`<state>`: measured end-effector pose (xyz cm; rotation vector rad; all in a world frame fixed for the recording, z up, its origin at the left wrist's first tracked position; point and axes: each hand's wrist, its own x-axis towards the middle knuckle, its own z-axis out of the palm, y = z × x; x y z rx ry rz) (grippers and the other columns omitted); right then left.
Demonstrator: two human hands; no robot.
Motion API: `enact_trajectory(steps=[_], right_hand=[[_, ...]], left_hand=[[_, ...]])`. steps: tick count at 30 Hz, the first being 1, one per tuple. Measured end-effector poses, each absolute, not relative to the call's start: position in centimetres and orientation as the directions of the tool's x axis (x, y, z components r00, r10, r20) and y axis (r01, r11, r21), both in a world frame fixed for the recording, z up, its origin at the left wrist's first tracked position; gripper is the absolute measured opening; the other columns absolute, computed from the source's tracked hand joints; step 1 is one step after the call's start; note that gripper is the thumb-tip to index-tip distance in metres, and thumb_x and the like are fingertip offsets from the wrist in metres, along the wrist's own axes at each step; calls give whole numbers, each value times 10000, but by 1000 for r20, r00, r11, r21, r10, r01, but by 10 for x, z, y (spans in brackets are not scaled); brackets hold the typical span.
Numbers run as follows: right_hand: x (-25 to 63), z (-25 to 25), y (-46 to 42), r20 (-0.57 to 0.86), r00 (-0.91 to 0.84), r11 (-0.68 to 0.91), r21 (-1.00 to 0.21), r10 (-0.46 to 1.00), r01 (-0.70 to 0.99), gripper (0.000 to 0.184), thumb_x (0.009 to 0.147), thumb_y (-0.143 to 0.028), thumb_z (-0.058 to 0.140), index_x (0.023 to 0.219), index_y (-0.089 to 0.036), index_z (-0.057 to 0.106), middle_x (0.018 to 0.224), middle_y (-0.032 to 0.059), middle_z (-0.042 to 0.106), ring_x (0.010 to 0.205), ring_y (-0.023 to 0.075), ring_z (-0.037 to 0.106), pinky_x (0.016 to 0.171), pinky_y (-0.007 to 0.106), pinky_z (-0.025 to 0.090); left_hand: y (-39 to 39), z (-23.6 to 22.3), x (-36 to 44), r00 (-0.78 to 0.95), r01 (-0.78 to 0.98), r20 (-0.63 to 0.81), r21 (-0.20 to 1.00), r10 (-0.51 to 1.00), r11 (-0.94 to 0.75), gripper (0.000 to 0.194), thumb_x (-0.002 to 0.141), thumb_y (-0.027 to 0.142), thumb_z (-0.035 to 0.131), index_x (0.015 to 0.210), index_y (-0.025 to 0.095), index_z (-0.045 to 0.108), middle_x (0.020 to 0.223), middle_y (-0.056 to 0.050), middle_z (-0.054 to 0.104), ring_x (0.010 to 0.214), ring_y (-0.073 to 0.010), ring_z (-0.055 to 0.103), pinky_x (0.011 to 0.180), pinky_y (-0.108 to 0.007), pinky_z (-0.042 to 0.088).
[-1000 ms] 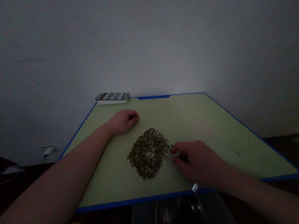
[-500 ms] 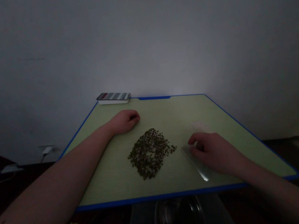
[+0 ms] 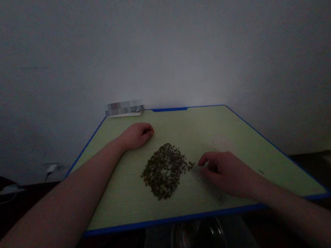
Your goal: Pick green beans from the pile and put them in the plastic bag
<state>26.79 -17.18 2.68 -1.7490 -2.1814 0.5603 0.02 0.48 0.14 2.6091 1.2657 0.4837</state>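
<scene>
A pile of small brown-green seed-like pieces (image 3: 163, 172) lies spread on the light green table. My left hand (image 3: 138, 135) rests beyond its upper left side, fingers loosely curled with nothing visible in them. To the right, my right hand (image 3: 228, 172) pinches the upper edge of a clear, flat plastic piece (image 3: 208, 186), which could be a bag or a sheet. The plastic's near corner reaches the right end of the pile, and its far side is hidden under my hand. Just beyond my right hand lies a patch of small whitish grains (image 3: 221, 141).
At the table's back left corner sits a flat white box (image 3: 126, 114) with a blurred top. A round, shiny metal bowl (image 3: 198, 242) is below the front blue table edge (image 3: 180, 219). A plug with cables (image 3: 52, 168) is on the left wall.
My right hand has slid left with the plastic piece, toward the pile's right end. More of the whitish grains and a small dark speck now show. My left hand stays in place.
</scene>
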Motion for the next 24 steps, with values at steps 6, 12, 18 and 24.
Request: enact_trajectory(steps=[6, 12, 18, 24], right_hand=[[287, 24, -160, -26, -167, 137, -458, 986, 878, 165, 806, -259, 501, 876, -189, 633, 621, 10, 646, 530, 135, 557, 498, 248, 334], [313, 21, -140, 57, -163, 172, -378, 985, 910, 200, 814, -289, 481, 901, -193, 633, 647, 19, 643, 545, 144, 548, 520, 258, 343], [326, 27, -114, 116, -184, 205, -204, 976, 957, 224, 818, -269, 476, 929, -199, 657, 738, 48, 674, 625, 167, 573, 561, 263, 357], [328, 30, -107, 127, -205, 225, -168, 970, 960, 243, 836, -271, 461, 957, -206, 662, 784, 58, 686, 660, 173, 588, 579, 264, 365]], left_hand=[[6, 0, 0, 582, 715, 213, 326, 785, -619, 262, 796, 348, 438, 832, 163, 620, 726, -21, 618, 638, -132, 511, 595, -247, 357], [5, 2, 1, 581, 719, 200, 328, 789, -613, 263, 798, 349, 439, 832, 160, 618, 721, -24, 611, 626, -129, 499, 583, -249, 347], [2, 4, 2, 570, 729, 196, 327, 798, -601, 256, 795, 335, 445, 833, 155, 622, 732, -28, 620, 633, -131, 504, 592, -249, 351], [4, 2, 1, 573, 723, 202, 333, 794, -606, 252, 794, 337, 448, 834, 158, 620, 730, -25, 621, 638, -131, 510, 593, -245, 352]])
